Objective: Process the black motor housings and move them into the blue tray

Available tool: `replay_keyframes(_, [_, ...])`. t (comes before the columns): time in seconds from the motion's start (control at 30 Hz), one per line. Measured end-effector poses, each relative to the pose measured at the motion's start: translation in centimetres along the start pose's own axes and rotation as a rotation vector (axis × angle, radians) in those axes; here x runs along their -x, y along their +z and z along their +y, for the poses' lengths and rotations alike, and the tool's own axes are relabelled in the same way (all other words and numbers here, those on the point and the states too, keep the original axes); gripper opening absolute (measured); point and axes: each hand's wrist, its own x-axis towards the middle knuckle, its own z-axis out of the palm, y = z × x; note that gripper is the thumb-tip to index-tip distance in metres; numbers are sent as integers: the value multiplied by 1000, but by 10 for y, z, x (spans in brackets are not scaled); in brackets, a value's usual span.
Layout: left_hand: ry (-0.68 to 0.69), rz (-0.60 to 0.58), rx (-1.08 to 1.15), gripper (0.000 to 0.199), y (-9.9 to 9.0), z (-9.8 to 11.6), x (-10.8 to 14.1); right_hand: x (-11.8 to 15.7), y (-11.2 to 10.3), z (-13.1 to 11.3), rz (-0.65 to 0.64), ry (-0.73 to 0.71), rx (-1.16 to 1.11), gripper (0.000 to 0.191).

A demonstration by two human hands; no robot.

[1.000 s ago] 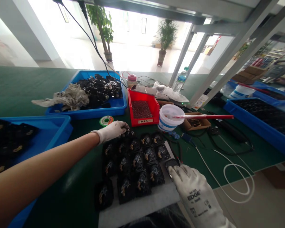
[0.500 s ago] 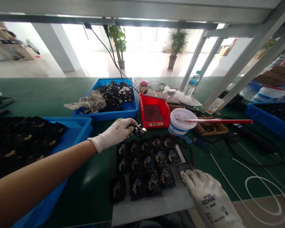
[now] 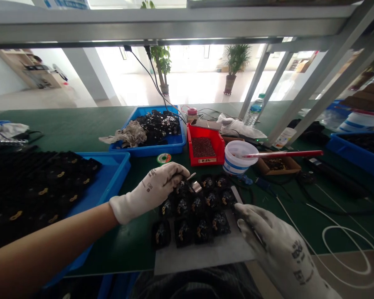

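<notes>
My left hand (image 3: 162, 182), in a white glove, is closed on a small black part with a silver cylinder (image 3: 196, 187) and a thin metal pin. It holds the part just over the back left of several black pieces laid in rows; one front piece (image 3: 161, 234) shows brass-coloured metal. Under these pieces lies a pale sheet (image 3: 205, 257). My right hand (image 3: 268, 236), also gloved, is at the right edge of the sheet, fingers curled together around something dark that is mostly hidden.
A blue tray (image 3: 115, 178) of black parts stands left, another blue tray (image 3: 182, 143) behind. Beyond my hands are a solder spool (image 3: 164, 158), red bin (image 3: 222, 149), white tub (image 3: 233, 166) and cardboard box (image 3: 294, 169). Cables (image 3: 286, 216) lie right; a metal frame (image 3: 252, 85) rises behind.
My left hand has come nearer and lower with the part, over the rows. The solder spool now shows behind it. My right hand's fingers have curled in more, and the view has tilted.
</notes>
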Motion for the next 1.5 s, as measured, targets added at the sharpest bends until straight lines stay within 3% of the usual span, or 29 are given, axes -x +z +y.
replay_keyframes(0.1, [89, 16, 15, 20, 9, 15, 18, -19, 8, -32, -11, 193, -628, 45])
replay_keyframes(0.17, [173, 39, 24, 19, 14, 23, 32, -28, 17, -53, -56, 257, -905, 47])
replay_keyframes(0.3, [181, 85, 23, 22, 16, 31, 63, -34, 30, -85, -164, 358, -1060, 38])
replay_keyframes(0.37, [136, 93, 5, 25, 13, 30, 79, -31, 31, -93, -186, 331, -1085, 38])
replay_keyframes(0.43, [91, 112, -33, 28, 9, 26, 96, -23, 28, -95, -187, 241, -1035, 36])
replay_keyframes(0.53, [-60, 235, -97, 29, 8, 16, 125, -1, 20, -80, -85, 77, -669, 33])
replay_keyframes(0.6, [-208, 325, -91, 32, 15, 8, 146, 16, 16, -63, -7, 61, -348, 29])
replay_keyframes(0.7, [-357, 432, -59, 34, 35, -5, 174, 33, 11, -36, -2, 71, -45, 21])
replay_keyframes(0.83, [-453, 593, -111, 31, 59, -18, 189, 23, 2, -12, -38, 22, 126, 21])
replay_keyframes(0.97, [-459, 669, -83, 34, 63, -28, 187, -9, -11, -3, -47, -36, 300, 32])
replay_keyframes(1.1, [-428, 653, -72, 33, 61, -41, 187, -24, -13, -13, -107, -119, 245, 33])
replay_keyframes(1.3, [-413, 647, -48, 28, 64, -55, 191, -17, 6, -55, -94, -199, 83, 25])
replay_keyframes(1.5, [-305, 489, -149, 33, 66, -56, 198, -15, 20, -85, -281, -304, -86, 24])
